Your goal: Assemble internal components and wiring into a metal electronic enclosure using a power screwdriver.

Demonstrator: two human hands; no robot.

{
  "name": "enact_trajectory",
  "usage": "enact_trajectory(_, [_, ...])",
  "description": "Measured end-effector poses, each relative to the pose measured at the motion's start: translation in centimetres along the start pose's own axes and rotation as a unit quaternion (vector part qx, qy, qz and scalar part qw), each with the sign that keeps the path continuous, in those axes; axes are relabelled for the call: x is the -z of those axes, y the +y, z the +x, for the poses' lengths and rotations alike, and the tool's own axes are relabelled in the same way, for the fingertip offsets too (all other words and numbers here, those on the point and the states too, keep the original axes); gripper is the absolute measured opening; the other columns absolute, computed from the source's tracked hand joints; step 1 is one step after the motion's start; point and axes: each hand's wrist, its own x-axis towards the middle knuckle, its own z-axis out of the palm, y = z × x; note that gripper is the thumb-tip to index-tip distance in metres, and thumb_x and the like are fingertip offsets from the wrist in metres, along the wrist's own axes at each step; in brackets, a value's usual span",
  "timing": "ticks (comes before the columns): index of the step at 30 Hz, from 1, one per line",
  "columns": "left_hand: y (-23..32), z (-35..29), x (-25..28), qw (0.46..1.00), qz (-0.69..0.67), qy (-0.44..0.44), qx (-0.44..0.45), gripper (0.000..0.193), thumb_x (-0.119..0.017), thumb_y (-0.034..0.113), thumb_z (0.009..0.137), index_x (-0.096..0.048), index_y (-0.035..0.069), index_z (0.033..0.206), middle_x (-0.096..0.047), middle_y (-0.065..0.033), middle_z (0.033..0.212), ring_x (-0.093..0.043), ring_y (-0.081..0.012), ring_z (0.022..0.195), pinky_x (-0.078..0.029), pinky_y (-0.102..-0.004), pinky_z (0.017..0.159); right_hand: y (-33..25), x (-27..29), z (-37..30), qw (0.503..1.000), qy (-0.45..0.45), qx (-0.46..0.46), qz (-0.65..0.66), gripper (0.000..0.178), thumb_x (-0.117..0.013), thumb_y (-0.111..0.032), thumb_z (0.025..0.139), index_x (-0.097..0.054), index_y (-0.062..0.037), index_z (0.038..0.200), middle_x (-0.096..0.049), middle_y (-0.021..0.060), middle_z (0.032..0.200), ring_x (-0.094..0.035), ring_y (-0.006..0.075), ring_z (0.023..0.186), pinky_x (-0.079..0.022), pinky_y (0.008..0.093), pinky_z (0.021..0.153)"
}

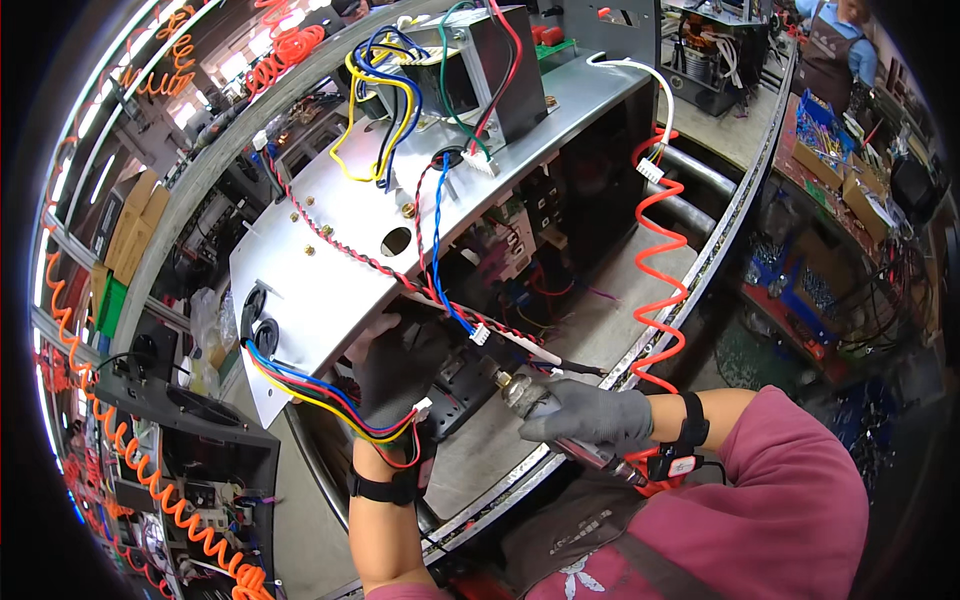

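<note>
across the head view, middle: an open-sided metal chassis (365, 215) on a roller conveyor (700, 172), slanting across the frame; the piece both hands are at.
right hand (590, 415): gray-gloved, fingers closed firmly round a power tool (598, 455); tip points up and left, near the chassis opening, seemingly on no fastener.
left hand (400, 365): dark-gloved, at the panel's near edge; fingertips hidden, so how far it is open, and what it has hold of, cannot be told.
white plug (480, 334), risk: dangles on twisted leads just above the tool tip; a lifted or spinning tip could snag it.
wire bundle (325, 398), risk: multicolored, passes before the left wrist; drawing that arm back could tug the wires at the black grommet (265, 336).
left glove, risk: near the tool; a slip of the tip could strike it.
coiled hose (660, 260), risk: red, hangs beside the chassis; a sideways shove of the work could catch it.
chassis, contents: circuit boards (515, 245) and loose wires; deeper parts too dark to tell.
upper carton (808, 162), contents: blue and pale small parts, kind unclear.
lower carton (862, 190), contents: pale pieces, partly seen.
blue trays (770, 250), contents: heaped small metallic parts.
</note>
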Motion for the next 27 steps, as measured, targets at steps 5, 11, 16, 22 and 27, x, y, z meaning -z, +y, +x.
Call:
enact_trajectory(5, [1.0, -0.3, 0.3, 0.993, -0.115, -0.026, 0.027, 0.028, -0.071, 0.017, 0.071, -0.069, 0.008, 0.097, -0.069, -0.0090, 0.092, -0.066, -0.0228, 0.083, -0.051, -0.0309, 0.074, -0.6, 0.0, -0.5, 1.000, -0.006, -0.024, -0.008, 0.049, -0.068, -0.028, 0.081, -0.047, -0.0033, 0.116, -0.051, 0.0009, 0.087, -0.045, 0.0094, 0.079, -0.042, 0.0257, 0.072])
enact_trajectory(11, [1.7, -0.9, 1.1, 0.996, -0.073, -0.043, 0.032, 0.031, -0.067, 0.010, 0.075, -0.063, 0.005, 0.105, -0.068, -0.0100, 0.094, -0.065, -0.0200, 0.089, -0.051, -0.0309, 0.078, -0.8, -0.5, -0.3, 0.999, -0.002, -0.039, -0.008, 0.044, -0.069, -0.029, 0.081, -0.049, -0.0047, 0.111, -0.051, -0.0012, 0.082, -0.046, 0.0074, 0.073, -0.042, 0.0244, 0.067])
enact_trajectory(16, [2.0, -2.2, 0.9, 0.989, -0.132, 0.051, -0.037, 0.042, -0.058, -0.004, 0.072, -0.056, 0.000, 0.113, -0.064, -0.0125, 0.105, -0.063, -0.0189, 0.094, -0.050, -0.0319, 0.080, -0.7, -0.8, -0.2, 0.999, 0.021, -0.027, 0.011, 0.021, -0.065, -0.022, 0.083, -0.052, -0.0062, 0.087, -0.055, 0.0023, 0.064, -0.053, 0.0108, 0.050, -0.044, 0.0252, 0.045])
enact_trajectory(22, [-0.1, -2.7, -0.4, 0.987, -0.111, 0.108, -0.043, 0.047, -0.071, 0.003, 0.064, -0.059, 0.000, 0.110, -0.061, -0.0113, 0.106, -0.060, -0.0214, 0.098, -0.047, -0.0314, 0.083, -0.7, -0.8, -0.3, 0.997, 0.003, -0.071, 0.016, 0.020, -0.064, -0.023, 0.083, -0.053, -0.0063, 0.086, -0.055, 0.0036, 0.063, -0.054, 0.0120, 0.049, -0.044, 0.0261, 0.043])
enact_trajectory(27, [-1.7, -2.6, -2.0, 0.955, -0.269, 0.104, -0.074, 0.058, -0.069, -0.002, 0.063, -0.048, 0.003, 0.116, -0.051, -0.0101, 0.110, -0.055, -0.0254, 0.105, -0.046, -0.0351, 0.091, -0.7, -0.8, -0.2, 0.998, 0.019, -0.056, 0.000, 0.026, -0.067, -0.027, 0.082, -0.052, -0.0063, 0.088, -0.055, 0.0024, 0.063, -0.054, 0.0116, 0.050, -0.044, 0.0253, 0.046])
